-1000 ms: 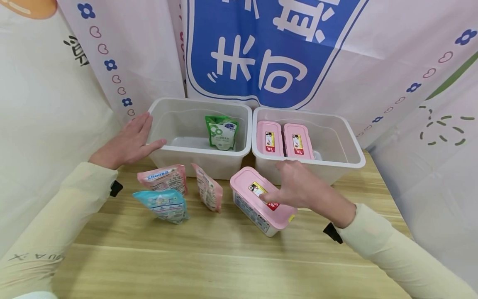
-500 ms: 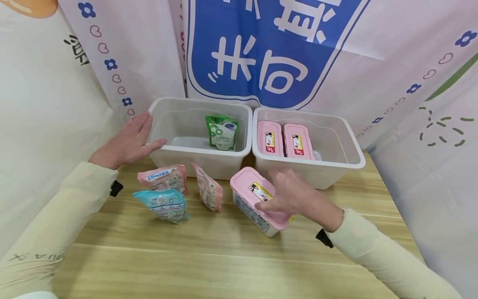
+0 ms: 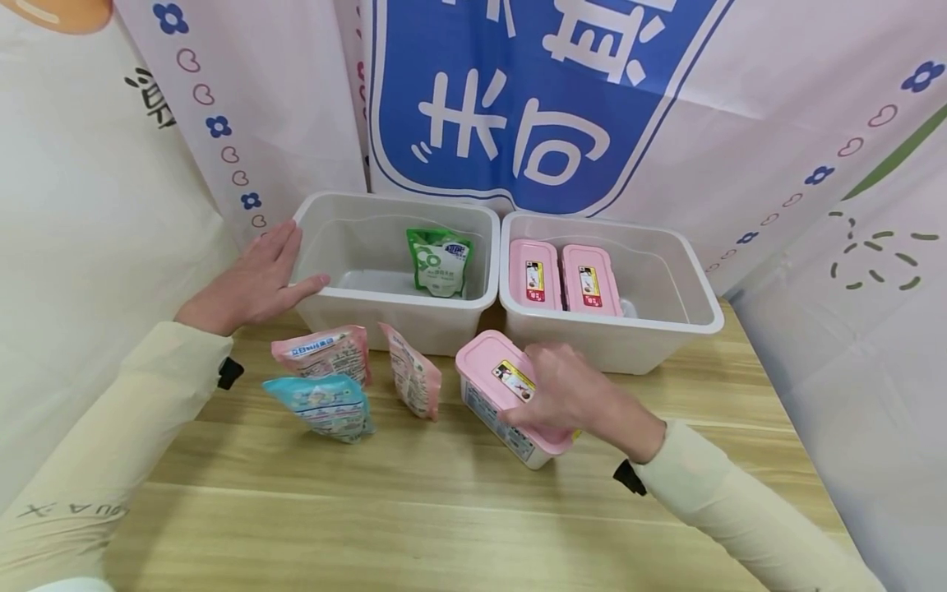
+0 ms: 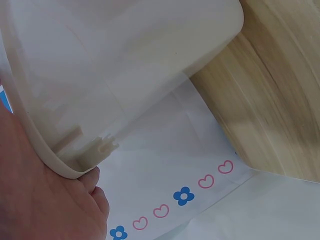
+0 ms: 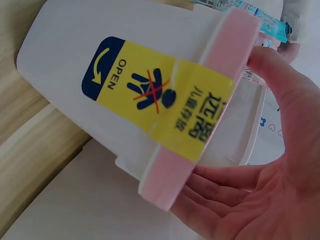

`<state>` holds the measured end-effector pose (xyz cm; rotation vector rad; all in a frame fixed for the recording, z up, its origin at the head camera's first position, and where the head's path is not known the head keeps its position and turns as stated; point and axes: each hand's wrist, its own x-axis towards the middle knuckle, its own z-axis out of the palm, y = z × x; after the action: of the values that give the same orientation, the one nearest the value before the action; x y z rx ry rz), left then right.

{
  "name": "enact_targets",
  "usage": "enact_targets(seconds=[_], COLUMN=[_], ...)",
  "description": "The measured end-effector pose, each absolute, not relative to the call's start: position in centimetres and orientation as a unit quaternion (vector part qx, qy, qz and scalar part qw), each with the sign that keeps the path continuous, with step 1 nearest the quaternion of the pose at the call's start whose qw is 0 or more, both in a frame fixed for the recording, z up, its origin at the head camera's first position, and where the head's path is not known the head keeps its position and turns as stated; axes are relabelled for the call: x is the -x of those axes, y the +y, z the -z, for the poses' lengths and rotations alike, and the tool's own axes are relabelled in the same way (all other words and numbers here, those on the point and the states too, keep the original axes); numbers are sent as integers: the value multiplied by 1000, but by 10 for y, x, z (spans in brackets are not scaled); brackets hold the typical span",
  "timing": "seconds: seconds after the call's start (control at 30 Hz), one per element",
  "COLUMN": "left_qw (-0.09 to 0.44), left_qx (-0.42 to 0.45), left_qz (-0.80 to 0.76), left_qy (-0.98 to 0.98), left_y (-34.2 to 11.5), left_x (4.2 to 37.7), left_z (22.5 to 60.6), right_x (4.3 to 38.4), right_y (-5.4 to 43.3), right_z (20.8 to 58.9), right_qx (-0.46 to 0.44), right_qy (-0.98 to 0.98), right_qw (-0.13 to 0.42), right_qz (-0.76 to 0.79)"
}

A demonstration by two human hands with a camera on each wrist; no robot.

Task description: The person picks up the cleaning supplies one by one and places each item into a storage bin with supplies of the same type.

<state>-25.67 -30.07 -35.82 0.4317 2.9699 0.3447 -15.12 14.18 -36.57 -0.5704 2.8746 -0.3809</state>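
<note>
My right hand [image 3: 570, 395] spans a white tub with a pink lid [image 3: 488, 366], thumb on one long edge of the lid and fingers on the other. The tub stands on the table before the right bin [image 3: 629, 323]. In the right wrist view its end [image 5: 65, 65] bears a yellow and navy "OPEN" sticker, and part of the right hand [image 5: 280, 185] shows beside the lid. My left hand [image 3: 255, 284] rests over the front left corner of the left bin [image 3: 392, 298], fingers extended along its rim. The left wrist view shows the left hand [image 4: 55, 200] against that rim.
Two similar tubs [image 3: 534, 279] lie side by side in the right bin. A green and white pouch [image 3: 441, 263] stands in the left bin. On the wooden table [image 3: 355, 510] are two pink packets [image 3: 414, 374] and a blue packet [image 3: 325, 407]. Printed cloth hangs behind the bins.
My right hand has come down and toward the left onto the tub's lid, its fingers now at the far edge. The tub and my left hand have stayed in place.
</note>
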Motion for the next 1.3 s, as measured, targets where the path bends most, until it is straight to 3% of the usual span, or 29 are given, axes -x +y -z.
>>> enact_targets(seconds=[0.37, 0.77, 1.3], left_qw=[57, 57, 54], left_qx=[-143, -145, -148], left_qz=[-116, -115, -115], left_qy=[981, 981, 981], left_y=[-302, -302, -300], left_x=[256, 255, 256], left_z=[359, 362, 358], right_x=[153, 152, 145], right_y=[135, 143, 172], right_z=[372, 380, 362], right_qx=[184, 244, 294], right_qy=[971, 958, 945], right_qw=[84, 36, 27], right_qz=[132, 144, 141])
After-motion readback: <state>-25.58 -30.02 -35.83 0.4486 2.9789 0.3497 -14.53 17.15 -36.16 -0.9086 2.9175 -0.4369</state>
